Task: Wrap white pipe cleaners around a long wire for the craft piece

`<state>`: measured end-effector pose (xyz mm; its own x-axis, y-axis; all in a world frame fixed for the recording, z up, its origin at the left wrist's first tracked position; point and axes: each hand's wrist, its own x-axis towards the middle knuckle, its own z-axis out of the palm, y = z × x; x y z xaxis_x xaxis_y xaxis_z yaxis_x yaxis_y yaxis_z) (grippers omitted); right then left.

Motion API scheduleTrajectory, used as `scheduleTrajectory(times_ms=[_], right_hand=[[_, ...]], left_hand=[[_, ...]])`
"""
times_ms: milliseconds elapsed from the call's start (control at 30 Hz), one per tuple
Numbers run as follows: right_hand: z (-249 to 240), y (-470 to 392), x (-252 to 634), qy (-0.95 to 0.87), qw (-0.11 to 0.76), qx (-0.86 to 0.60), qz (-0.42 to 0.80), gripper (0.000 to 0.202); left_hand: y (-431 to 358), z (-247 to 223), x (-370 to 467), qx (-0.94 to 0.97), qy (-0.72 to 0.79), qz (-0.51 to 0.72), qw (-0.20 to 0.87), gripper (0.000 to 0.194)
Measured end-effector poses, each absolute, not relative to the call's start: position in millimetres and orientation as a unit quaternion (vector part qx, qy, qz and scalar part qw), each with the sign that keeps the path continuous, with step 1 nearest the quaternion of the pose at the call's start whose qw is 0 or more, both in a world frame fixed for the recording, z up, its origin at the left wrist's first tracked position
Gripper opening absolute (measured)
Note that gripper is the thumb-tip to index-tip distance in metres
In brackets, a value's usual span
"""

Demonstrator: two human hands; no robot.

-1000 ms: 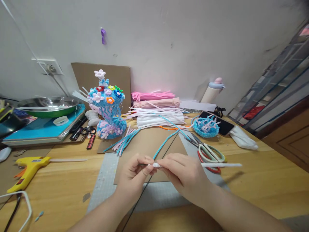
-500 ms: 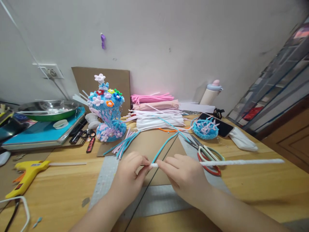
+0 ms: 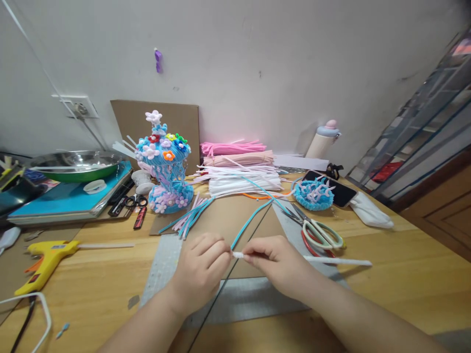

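Note:
Between my two hands a short coiled-looking piece of a white pipe cleaner (image 3: 238, 255) shows. My left hand (image 3: 204, 267) is closed on its left end, fingers curled toward the palm. My right hand (image 3: 277, 260) pinches it between thumb and fingertips. Past the right hand the straight white tail (image 3: 340, 261) sticks out to the right, over the handles of the scissors (image 3: 320, 234). What lies inside the left fist is hidden. A blue pipe cleaner (image 3: 250, 220) lies just beyond my fingertips on a cardboard sheet (image 3: 221, 215).
A flower-covered blue pipe-cleaner piece (image 3: 164, 162) stands at left, near a yellow glue gun (image 3: 47, 257). Bundles of white pipe cleaners (image 3: 245, 184) and pink pipe cleaners (image 3: 233, 148) lie at the back. A blue woven piece (image 3: 314, 195), phone (image 3: 336, 190) and bottle (image 3: 322, 139) are at right.
My left hand has rolled over, its fingers now curled in. My right hand has turned slightly, and the white tail reaches less far right and sits lower.

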<state>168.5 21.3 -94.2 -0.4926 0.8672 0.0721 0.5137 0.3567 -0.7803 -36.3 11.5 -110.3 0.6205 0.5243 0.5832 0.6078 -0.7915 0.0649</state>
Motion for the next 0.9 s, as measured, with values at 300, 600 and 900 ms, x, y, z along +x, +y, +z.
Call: scheduleTrajectory(times_ms=[300, 600, 900], right_hand=[[-106.3, 40.0, 167.1, -0.713, 0.231, -0.451, 0.484, 0.019], [-98.0, 31.2, 173.2, -0.865, 0.226, -0.446, 0.051, 0.016], [-97.7, 30.0, 174.7, -0.890, 0.299, -0.342, -0.038, 0.021]], left_hand=[[25.8, -126.0, -34.6, -0.894, -0.336, -0.294, 0.035, 0.019], [25.5, -127.3, -25.2, -0.704, -0.451, -0.429, -0.341, 0.009], [26.8, -119.9, -21.2, -0.347, -0.424, -0.411, -0.729, 0.023]])
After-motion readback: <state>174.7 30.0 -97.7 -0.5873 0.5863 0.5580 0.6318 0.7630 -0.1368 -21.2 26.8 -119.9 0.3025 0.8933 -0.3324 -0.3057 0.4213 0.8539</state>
